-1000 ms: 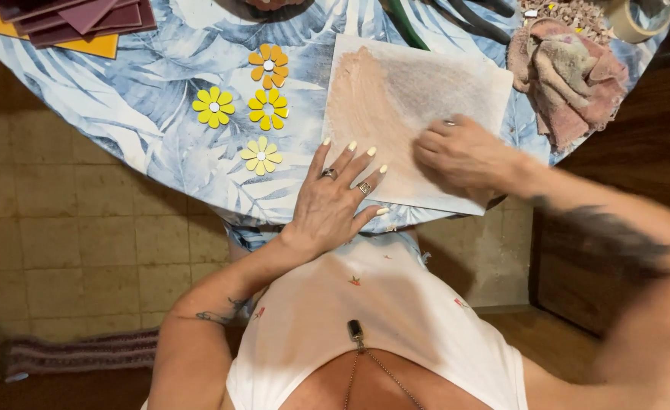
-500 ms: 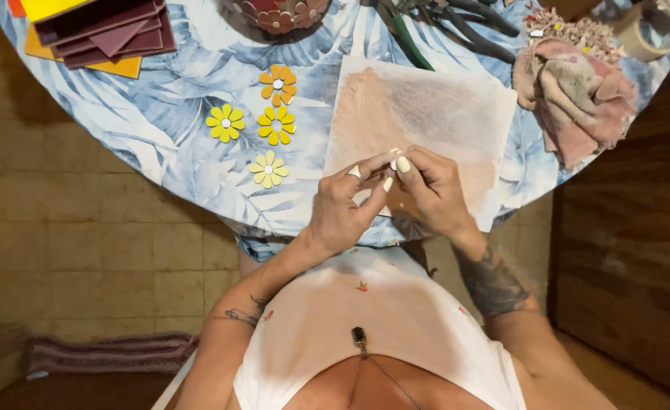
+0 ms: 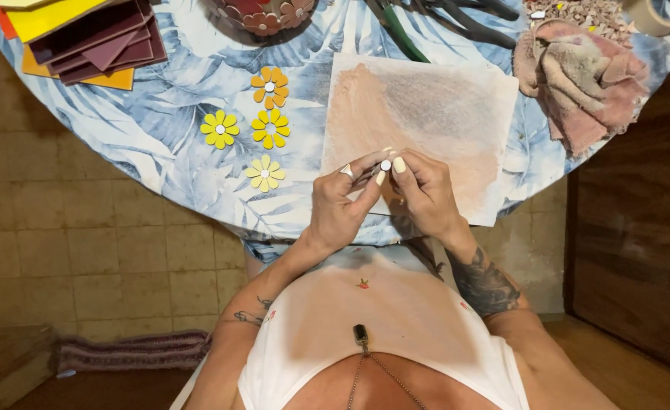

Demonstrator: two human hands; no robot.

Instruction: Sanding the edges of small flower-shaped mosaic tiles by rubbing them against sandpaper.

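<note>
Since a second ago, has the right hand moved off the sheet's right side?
Yes. The right hand has come in along the sheet toward its near edge, meeting the left hand around a small white disc.

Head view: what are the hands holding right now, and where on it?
A small white round piece, pinched at its edges between the fingertips of the left hand and right hand, above the pinkish sheet.

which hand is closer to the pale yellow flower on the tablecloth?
Left. The left hand is just right of the pale yellow flower, apart from it. The right hand is farther right, over the square tile, both pinching a small white disc.
</note>
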